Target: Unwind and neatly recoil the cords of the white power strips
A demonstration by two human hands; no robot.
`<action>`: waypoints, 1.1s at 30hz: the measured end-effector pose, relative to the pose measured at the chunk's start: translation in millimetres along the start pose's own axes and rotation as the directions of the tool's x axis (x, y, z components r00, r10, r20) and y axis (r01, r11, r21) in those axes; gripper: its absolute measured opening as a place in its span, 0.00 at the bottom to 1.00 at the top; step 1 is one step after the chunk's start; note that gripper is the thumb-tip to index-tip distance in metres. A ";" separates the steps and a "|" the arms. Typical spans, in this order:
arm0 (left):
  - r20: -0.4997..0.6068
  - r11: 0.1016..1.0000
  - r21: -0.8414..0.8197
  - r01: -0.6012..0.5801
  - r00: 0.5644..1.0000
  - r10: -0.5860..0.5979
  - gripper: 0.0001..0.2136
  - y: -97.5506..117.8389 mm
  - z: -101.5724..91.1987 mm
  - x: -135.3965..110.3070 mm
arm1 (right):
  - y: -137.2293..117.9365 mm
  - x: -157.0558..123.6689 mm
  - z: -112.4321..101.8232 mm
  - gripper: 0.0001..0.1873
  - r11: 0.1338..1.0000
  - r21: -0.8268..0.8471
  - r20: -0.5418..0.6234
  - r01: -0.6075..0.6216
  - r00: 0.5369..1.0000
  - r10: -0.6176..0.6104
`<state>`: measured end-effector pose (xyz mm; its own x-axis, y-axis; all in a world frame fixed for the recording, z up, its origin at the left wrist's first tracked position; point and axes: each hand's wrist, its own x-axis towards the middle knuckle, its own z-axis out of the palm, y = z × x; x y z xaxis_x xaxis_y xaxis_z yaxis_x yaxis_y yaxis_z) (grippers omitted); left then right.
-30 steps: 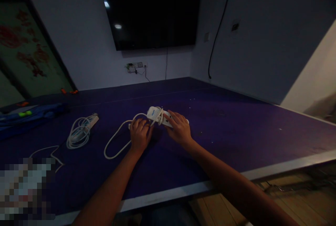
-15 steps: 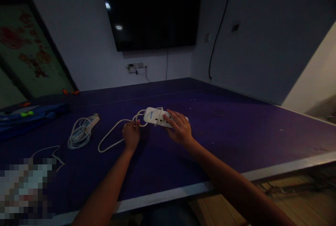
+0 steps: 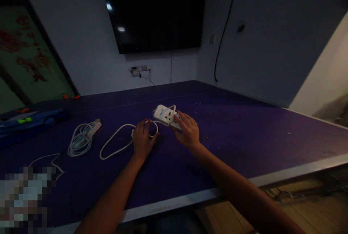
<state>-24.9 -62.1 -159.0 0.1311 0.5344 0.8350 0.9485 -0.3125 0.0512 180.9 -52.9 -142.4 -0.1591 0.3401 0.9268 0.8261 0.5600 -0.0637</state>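
Observation:
A white power strip point(image 3: 164, 113) with sockets and blue lettering is tilted above the purple surface, a loop of its cord around its middle. My right hand point(image 3: 187, 129) grips its near right end, fingers over the top. The white cord point(image 3: 117, 150) runs off to the left in a wide loop on the surface. Over part of this cord is my left hand point(image 3: 142, 140), its thumb spread away from the fingers. A small white piece, perhaps the plug, shows at its left side, mostly hidden by the hand.
Left of the loop lies another power strip point(image 3: 95, 128) with its coiled white cord point(image 3: 73, 147). Blue cloth point(image 3: 35, 120) lies at the far left. A television point(image 3: 157, 15) hangs on the wall above wall sockets point(image 3: 141, 69). The purple surface point(image 3: 244, 143) has a pale front edge.
My left hand has loosened from a closed grip on the cord, spread its thumb and moved slightly right. The power strip has turned a little, uncovering more sockets.

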 end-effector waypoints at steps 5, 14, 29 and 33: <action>-0.003 0.986 -0.014 -0.164 0.986 0.164 0.17 11.8 -6.6 0.7 | -9.2 -3.1 -1.6 0.21 0.992 0.053 0.060 0.112 0.992 -0.115; -0.073 0.989 -0.094 -0.114 0.992 0.107 0.13 7.4 -9.4 1.2 | 0.7 -1.6 0.3 0.23 1.000 -0.010 0.187 0.015 0.982 -0.013; 0.088 0.760 -0.263 0.594 0.799 -0.594 0.19 -28.7 -3.0 8.8 | 42.1 4.6 0.3 0.40 0.923 -0.243 0.452 -0.297 0.808 0.379; 0.137 0.781 -0.276 0.560 0.827 -0.544 0.18 -24.6 -1.5 9.5 | 60.9 4.4 -3.1 0.35 0.858 -0.379 0.480 -0.347 0.719 0.503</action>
<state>-47.4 -50.5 -151.5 -0.3684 0.7203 0.5878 0.7351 -0.1613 0.6584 232.2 -19.6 -141.1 0.0419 0.8886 0.4568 0.9688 0.0757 -0.2360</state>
